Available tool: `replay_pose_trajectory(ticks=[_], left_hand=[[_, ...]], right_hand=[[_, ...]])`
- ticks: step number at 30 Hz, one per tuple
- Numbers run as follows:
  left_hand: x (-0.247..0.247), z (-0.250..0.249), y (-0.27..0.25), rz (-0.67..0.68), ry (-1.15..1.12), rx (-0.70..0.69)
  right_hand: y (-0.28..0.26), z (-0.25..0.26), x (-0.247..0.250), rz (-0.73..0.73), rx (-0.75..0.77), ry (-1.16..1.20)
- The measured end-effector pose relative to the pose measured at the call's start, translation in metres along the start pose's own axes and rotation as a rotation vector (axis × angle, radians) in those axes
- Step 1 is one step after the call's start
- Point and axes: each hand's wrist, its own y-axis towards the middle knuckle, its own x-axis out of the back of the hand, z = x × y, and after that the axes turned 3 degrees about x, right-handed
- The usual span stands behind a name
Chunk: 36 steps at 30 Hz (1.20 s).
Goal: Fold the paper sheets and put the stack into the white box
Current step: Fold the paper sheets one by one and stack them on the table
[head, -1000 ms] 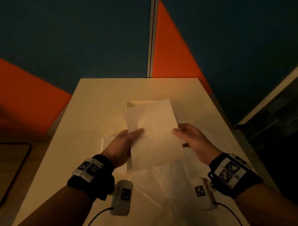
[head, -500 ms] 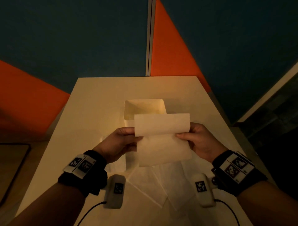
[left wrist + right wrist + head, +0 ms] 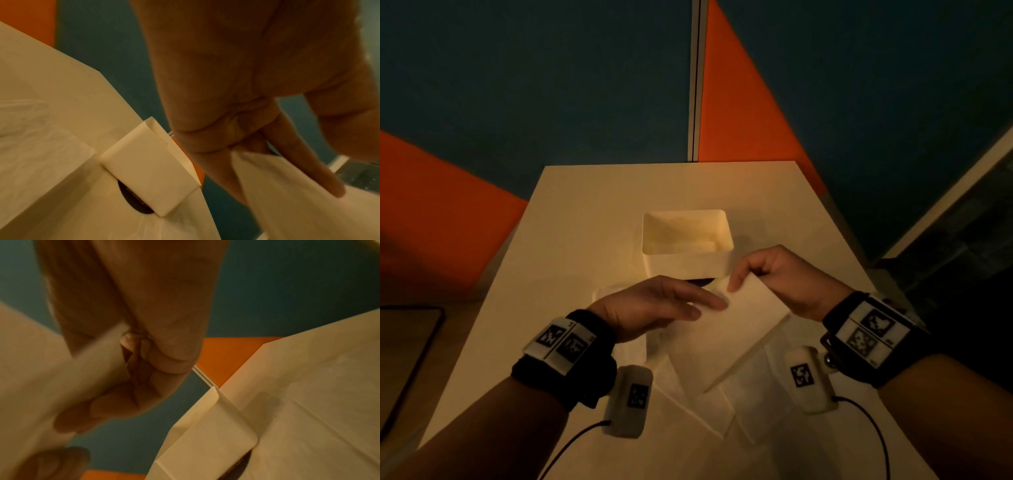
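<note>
Right hand [image 3: 780, 277] pinches folded sheet [image 3: 726, 339]; left hand [image 3: 654, 305] presses it flat.

— What's around that table [image 3: 592, 219] besides the work itself?

— Behind its far edge stands a wall of dark teal panels [image 3: 534, 85] with orange wedges [image 3: 743, 113] cut into it. A pale vertical strip [image 3: 694, 78] runs down between two panels and ends right at the table's back edge.

— And to the left of the table?

— Another orange patch [image 3: 438, 212], and lower down a dark flat thing with a rounded rim [image 3: 410, 359]; I can't tell what it is.

— On the table itself?

— A small dark round disc [image 3: 133, 199], partly covered, with tiny lettering too blurred to read. To the table's right, a pale slanted trim [image 3: 945, 192] borders a dark floor [image 3: 969, 260].
</note>
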Motion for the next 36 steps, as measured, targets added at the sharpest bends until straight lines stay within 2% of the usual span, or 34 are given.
replay_pose_trajectory(ticks=[2, 4, 6, 8, 12, 15, 22, 26, 36], left_hand=[[-0.002, 0.003, 0.004, -0.101, 0.015, -0.002], [0.003, 0.01, 0.005, -0.272, 0.007, -0.014], [0.011, 0.02, 0.003, -0.455, -0.027, -0.009], [0.02, 0.032, -0.002, -0.628, -0.046, 0.012], [0.037, 0.061, -0.011, -0.857, 0.0, 0.064], [0.048, 0.083, -0.016, -0.971, 0.141, 0.142], [0.059, 0.111, -0.024, -1.07, 0.495, 0.239], [0.06, 0.114, -0.025, -1.081, 0.547, 0.24], [0.068, 0.117, -0.02, -1.114, 0.54, 0.241]], right_hand=[[0.003, -0.003, 0.0, 0.015, 0.005, 0.019], [0.008, -0.014, 0.004, -0.066, -0.023, 0.043], [0.011, -0.036, 0.012, -0.214, -0.071, -0.114], [0.01, -0.064, 0.02, -0.303, -0.149, -0.382], [-0.001, -0.113, 0.026, -0.154, -0.303, -0.815], [-0.011, -0.131, 0.022, -0.052, -0.375, -0.998], [-0.019, -0.148, 0.017, -0.043, -0.351, -1.033], [-0.018, -0.15, 0.017, -0.084, -0.309, -1.056], [-0.016, -0.152, 0.018, -0.167, -0.261, -0.947]])
